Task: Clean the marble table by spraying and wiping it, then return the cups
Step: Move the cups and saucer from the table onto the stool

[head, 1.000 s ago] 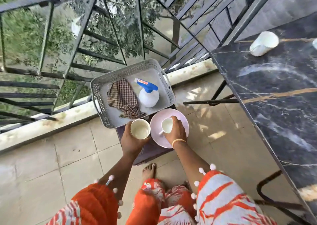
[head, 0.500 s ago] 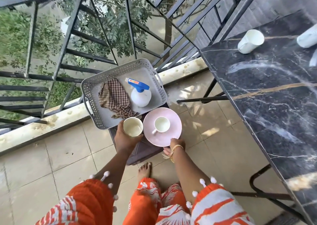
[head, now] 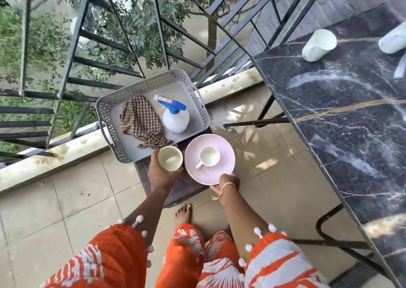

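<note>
While my left hand (head: 161, 173) grips the cream cup (head: 170, 158) & right hand (head: 226, 183) pinches the pink saucer (head: 209, 158) rim w/ its cup (head: 209, 156) aboard, I judge both are carried for return to the marble worktop (head: 342, 120), two cups already there.

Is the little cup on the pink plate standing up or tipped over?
Standing up. The cup sits mouth-up on the plate.
</note>
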`<state>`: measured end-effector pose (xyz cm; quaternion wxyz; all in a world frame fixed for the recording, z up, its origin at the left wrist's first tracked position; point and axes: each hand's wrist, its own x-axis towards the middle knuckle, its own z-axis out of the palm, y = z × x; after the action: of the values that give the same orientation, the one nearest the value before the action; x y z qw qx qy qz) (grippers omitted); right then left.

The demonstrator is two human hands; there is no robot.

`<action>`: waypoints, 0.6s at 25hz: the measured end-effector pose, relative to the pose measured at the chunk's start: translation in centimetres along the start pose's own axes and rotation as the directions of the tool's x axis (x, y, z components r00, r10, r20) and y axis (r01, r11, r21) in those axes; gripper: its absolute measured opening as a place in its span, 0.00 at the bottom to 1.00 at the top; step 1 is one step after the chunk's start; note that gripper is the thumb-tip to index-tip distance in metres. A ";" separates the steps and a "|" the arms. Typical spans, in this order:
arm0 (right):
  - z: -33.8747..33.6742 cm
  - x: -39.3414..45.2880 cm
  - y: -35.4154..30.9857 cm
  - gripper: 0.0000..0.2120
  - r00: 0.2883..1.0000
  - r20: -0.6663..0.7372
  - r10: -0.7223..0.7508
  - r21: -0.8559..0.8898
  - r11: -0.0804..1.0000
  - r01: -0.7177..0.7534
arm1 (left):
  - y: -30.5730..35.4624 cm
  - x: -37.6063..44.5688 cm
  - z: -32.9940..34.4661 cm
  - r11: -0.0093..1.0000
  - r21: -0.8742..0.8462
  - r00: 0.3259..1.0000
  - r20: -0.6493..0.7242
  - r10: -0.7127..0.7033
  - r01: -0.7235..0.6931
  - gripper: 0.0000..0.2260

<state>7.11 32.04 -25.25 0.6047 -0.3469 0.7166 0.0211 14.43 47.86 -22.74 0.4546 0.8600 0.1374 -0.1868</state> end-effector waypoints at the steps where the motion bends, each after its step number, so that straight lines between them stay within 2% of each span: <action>1: -0.1 0.1 -0.1 0.20 1.000 -0.004 -0.006 -0.013 1.000 0.006 | -0.1 0.1 0.2 1.000 0.010 1.000 -0.004 0.006 -0.006 0.37; 5: -0.1 -0.2 -0.1 0.23 1.000 0.021 -0.021 -0.116 0.993 0.023 | -0.6 0.1 0.1 0.995 0.101 1.000 0.007 0.022 -0.022 0.40; 7: 0.1 -1.3 0.2 0.22 0.999 0.030 -0.018 -0.235 0.972 0.025 | -0.5 -0.3 -0.2 0.969 0.245 0.999 0.034 0.006 -0.014 0.45; 9: -0.1 -2.9 -0.3 0.24 0.996 -0.037 -0.076 -0.380 0.923 0.057 | 0.1 -1.7 -0.2 0.876 0.483 1.000 0.009 0.012 -0.015 0.47; 11: -0.9 -4.9 -1.1 0.25 0.983 -0.075 -0.167 -0.500 0.860 0.107 | 1.2 -3.7 -0.1 0.746 0.664 0.997 -0.012 0.082 -0.053 0.43; 13: -2.2 -6.7 -2.1 0.26 0.959 -0.018 -0.283 -0.619 0.756 0.211 | 2.6 -5.6 0.4 0.628 0.751 0.973 0.082 0.217 -0.204 0.35; 15: -3.8 -7.8 -3.0 0.29 0.896 0.102 -0.431 -0.755 0.553 0.352 | 4.3 -7.3 1.4 0.494 0.762 0.897 0.261 0.357 -0.418 0.29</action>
<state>5.68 31.73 -16.16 0.3579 -0.7181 0.5731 0.1665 9.34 43.85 -17.05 0.0520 0.9718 -0.1740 -0.1508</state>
